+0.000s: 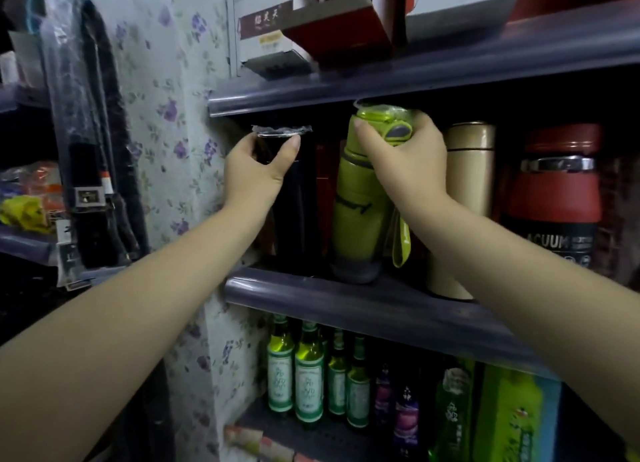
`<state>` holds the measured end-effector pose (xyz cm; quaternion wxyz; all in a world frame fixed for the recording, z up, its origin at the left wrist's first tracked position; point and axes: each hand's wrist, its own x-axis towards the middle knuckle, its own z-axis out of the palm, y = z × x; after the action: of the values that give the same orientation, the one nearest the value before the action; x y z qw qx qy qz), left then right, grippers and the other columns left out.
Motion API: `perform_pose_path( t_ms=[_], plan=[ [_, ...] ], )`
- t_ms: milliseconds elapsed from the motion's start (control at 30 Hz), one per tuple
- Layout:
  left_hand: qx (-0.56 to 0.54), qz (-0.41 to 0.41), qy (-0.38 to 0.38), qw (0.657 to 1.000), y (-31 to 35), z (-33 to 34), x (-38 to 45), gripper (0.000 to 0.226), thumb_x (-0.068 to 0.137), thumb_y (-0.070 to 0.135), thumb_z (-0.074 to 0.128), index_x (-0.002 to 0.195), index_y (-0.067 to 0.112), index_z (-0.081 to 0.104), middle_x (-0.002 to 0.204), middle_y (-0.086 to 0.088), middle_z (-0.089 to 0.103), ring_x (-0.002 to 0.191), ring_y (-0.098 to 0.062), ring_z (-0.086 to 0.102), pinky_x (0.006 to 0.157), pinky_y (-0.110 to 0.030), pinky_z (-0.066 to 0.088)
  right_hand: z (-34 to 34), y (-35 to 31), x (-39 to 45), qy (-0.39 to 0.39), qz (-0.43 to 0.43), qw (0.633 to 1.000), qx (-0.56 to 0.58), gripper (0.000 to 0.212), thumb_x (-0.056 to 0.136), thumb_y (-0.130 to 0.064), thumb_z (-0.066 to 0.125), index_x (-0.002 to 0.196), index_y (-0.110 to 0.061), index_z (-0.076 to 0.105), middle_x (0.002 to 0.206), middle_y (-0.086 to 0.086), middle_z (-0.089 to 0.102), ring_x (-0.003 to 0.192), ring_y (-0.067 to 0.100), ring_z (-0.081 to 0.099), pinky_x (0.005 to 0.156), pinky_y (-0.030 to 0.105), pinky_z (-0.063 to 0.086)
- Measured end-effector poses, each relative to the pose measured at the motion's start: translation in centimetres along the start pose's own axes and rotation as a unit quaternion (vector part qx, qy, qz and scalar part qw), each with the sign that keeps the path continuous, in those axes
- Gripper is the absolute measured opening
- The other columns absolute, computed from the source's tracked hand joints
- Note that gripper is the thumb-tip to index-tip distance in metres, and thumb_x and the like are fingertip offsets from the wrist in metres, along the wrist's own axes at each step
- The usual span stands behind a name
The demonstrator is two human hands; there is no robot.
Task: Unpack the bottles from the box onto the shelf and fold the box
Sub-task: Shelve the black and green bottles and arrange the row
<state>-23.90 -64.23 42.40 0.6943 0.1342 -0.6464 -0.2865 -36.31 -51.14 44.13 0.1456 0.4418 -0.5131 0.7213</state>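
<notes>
Left hand [258, 170] grip curls round dark bottle [294, 202] top; right hand [401, 160] grip clasps green bottle [356, 202] cap, both standing on shelf [346, 302].

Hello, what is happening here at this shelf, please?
A person is placing bottles on the middle shelf. The left hand grips the top of a dark bottle near the wall. The right hand grips the lid end of a green bottle, which stands a little tilted at the shelf's front edge. A gold flask and a red flask stand to the right. No box is in view.
</notes>
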Motion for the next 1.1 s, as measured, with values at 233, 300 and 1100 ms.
perform_pose_path(
  t_ms=[233,300,1100],
  plan=[
    [-0.014,-0.067,-0.051,0.996,-2.8,0.2,2.8,0.049,0.079,0.043,0.069,0.106,0.002,0.063,0.093,0.005,0.068,0.076,0.006,0.065,0.069,-0.012,0.048,1.9,1.1,3.0,-0.042,0.069,0.994,-0.072,0.052,0.069,-0.053,0.071,0.097,-0.009,0.065,0.103,0.006,0.069,0.1,0.023,0.063,0.085,0.03,0.049],
    [-0.01,-0.076,-0.061,0.995,-3.4,0.5,3.3,0.03,0.087,0.033,0.064,0.103,0.008,0.062,0.084,0.012,0.064,0.062,0.016,0.06,0.061,-0.005,0.044,2.0,1.5,3.4,-0.05,0.079,0.993,-0.068,0.053,0.064,-0.054,0.071,0.097,-0.012,0.064,0.104,0.004,0.068,0.103,0.021,0.063,0.087,0.029,0.049],
    [-0.129,-0.18,-0.197,0.955,-6.0,0.6,4.0,0.063,0.071,0.067,0.045,0.101,0.016,0.066,0.097,-0.001,0.073,0.094,-0.015,0.068,0.091,-0.033,0.051,4.4,3.8,3.9,-0.065,0.063,0.996,0.019,0.04,0.072,-0.042,0.075,0.103,-0.018,0.066,0.103,-0.005,0.069,0.101,0.012,0.063,0.093,0.029,0.049]
  ],
)
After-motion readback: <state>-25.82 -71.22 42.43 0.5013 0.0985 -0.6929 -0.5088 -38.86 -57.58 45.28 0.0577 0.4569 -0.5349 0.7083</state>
